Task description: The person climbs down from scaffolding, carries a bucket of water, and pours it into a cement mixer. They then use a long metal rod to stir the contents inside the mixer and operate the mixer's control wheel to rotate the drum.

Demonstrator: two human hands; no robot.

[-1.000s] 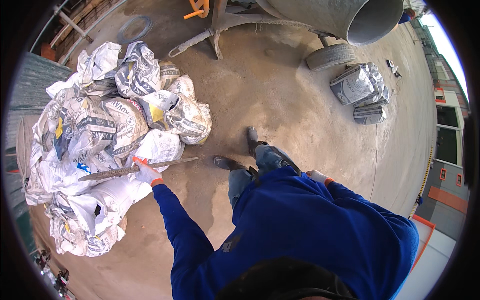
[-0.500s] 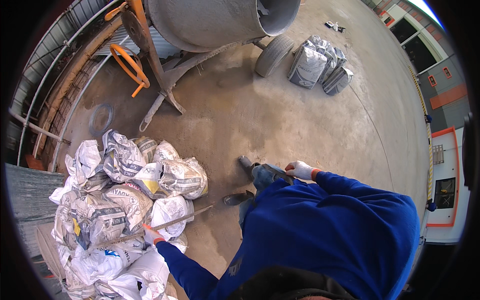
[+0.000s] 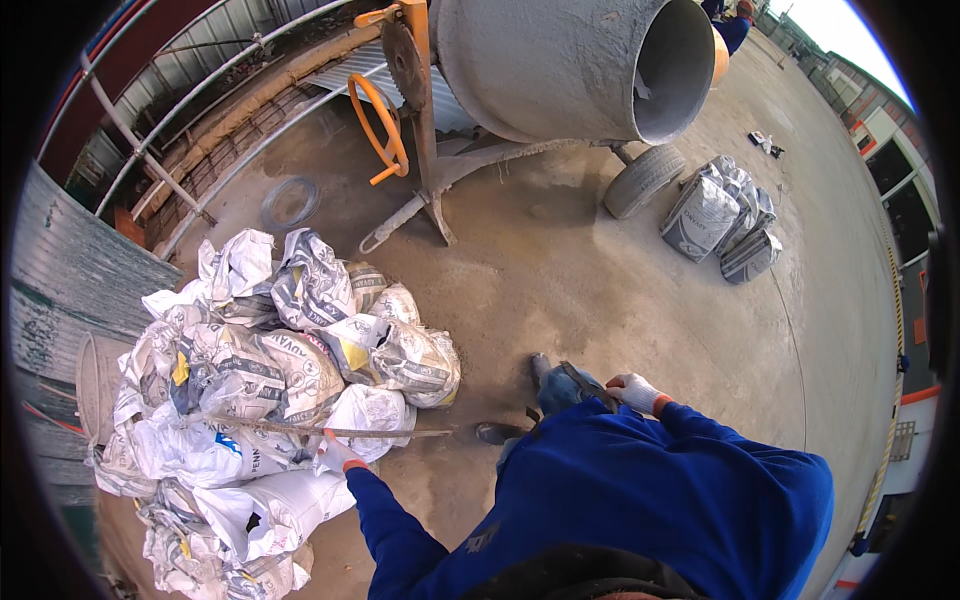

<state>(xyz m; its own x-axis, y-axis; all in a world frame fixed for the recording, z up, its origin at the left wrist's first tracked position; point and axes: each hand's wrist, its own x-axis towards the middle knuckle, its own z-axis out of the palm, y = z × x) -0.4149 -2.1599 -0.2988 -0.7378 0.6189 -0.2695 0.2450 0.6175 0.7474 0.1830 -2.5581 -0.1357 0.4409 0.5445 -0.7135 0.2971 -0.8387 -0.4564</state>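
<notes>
My left hand (image 3: 338,454), in a white glove with an orange cuff, is closed on a long thin brown stick (image 3: 395,433). The stick lies nearly level across the view, its right tip beyond the heap of used white and grey bags (image 3: 300,375). Near my thigh, my right hand (image 3: 638,394), gloved the same way, is closed at the end of a dark, narrow flat strip (image 3: 588,385); its kind cannot be made out. Bags sit behind and around the left hand, crumpled and dusty.
A grey concrete mixer (image 3: 550,70) with an orange handwheel (image 3: 378,130) and a tyre (image 3: 645,182) stands ahead. Filled bags (image 3: 705,215) are grouped at its right. A coil of wire (image 3: 290,203) lies left, near metal railings. Another person (image 3: 735,28) is beyond the mixer.
The view has shifted, so mixer and bags appear further right. The stick has swung from slanting up rightward to nearly level. My right hand stays near the thigh with the dark strip.
</notes>
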